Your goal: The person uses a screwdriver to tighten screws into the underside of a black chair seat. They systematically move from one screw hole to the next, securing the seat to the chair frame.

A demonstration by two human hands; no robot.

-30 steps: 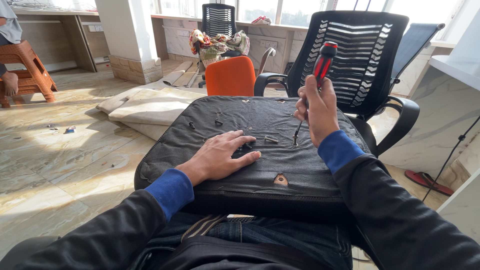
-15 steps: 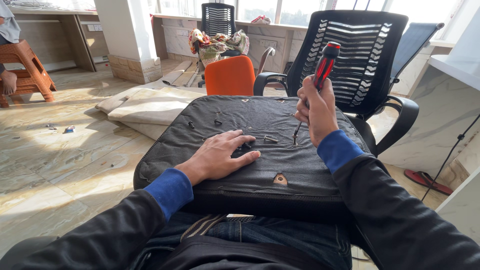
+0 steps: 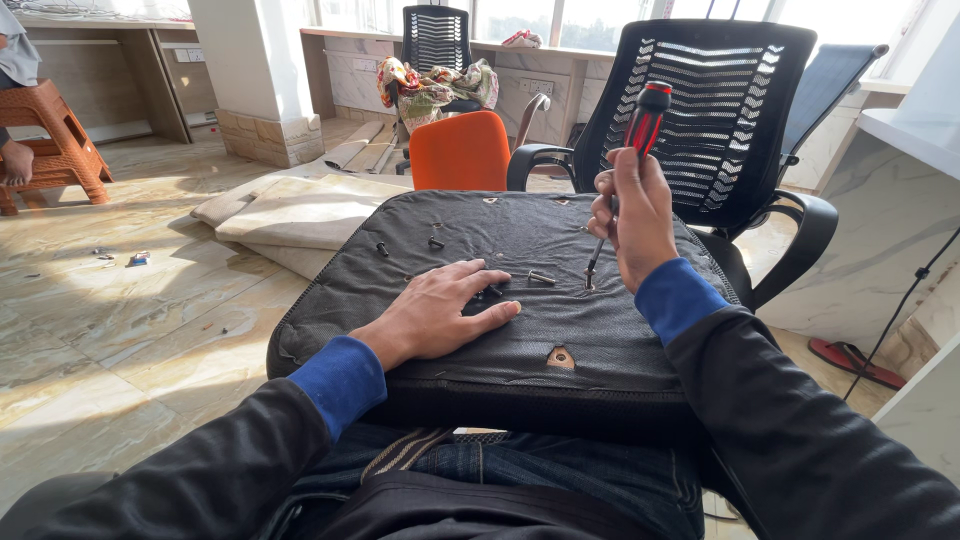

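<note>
My right hand [image 3: 632,215] is closed in a fist around a screwdriver [image 3: 622,170] with a red and black handle, held nearly upright. The handle top sticks out above my fist; the middle of the shaft is hidden behind my fingers, and only the lower shaft shows. The tip is down at a screw spot on the seat cushion [image 3: 500,290], but it's too small to tell whether it sits in a screw head.

My left hand [image 3: 440,310] lies flat, palm down, fingers spread, on the black fabric underside of the cushion, gripping nothing. Its fingertips are just beside a small loose bolt [image 3: 540,278]; one or two fingers may cover another piece, can't tell. More small bolts [image 3: 436,241] stand further back on the cushion, shapes unclear.

The cushion rests across my lap, its near edge touching my jeans [image 3: 520,470]. A small torn hole [image 3: 560,357] in the fabric shows a tan patch beneath.

Behind the cushion is a black mesh office chair [image 3: 715,110], its base hidden. An orange chair back [image 3: 460,150] is partly cut off by the cushion. Pale flat cushions [image 3: 290,215] lie on the floor to the left. At far left, an orange stool [image 3: 50,140] with someone's foot [image 3: 16,160], the rest out of frame.
</note>
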